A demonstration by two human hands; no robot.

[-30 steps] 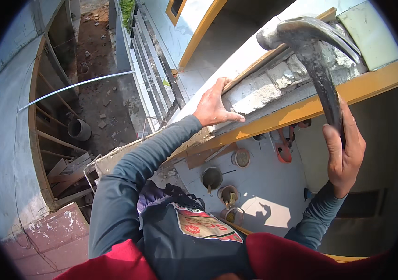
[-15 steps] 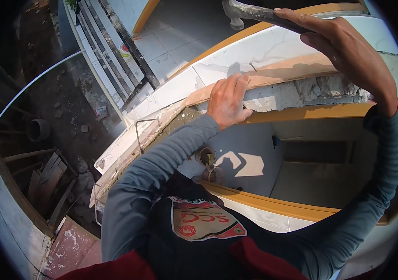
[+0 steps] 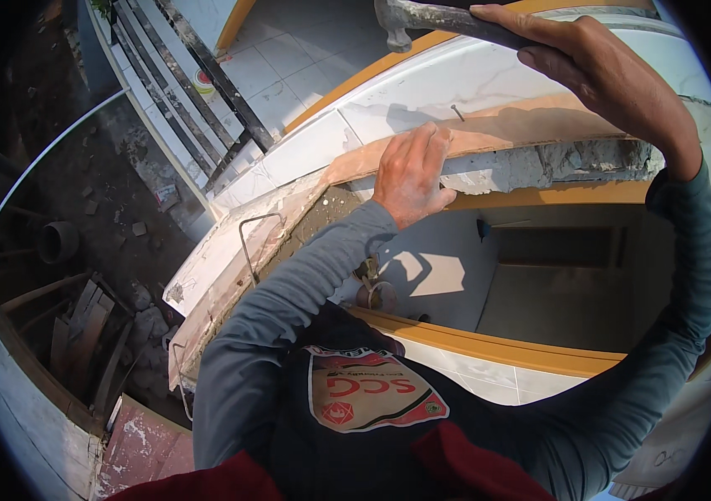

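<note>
With my right hand (image 3: 589, 63) closed around the dark-handled, grey metal hammer (image 3: 454, 21) beyond the flat, tan wooden board (image 3: 531, 121), a mis-aimed swing could have caught my left hand (image 3: 412, 174), clasped over that board's edge near the thin metal nail (image 3: 457, 113).

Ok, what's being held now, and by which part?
Right hand: the hammer, by its handle, away from the head. Left hand: on the board's edge; whether it grips can't be told.
</note>
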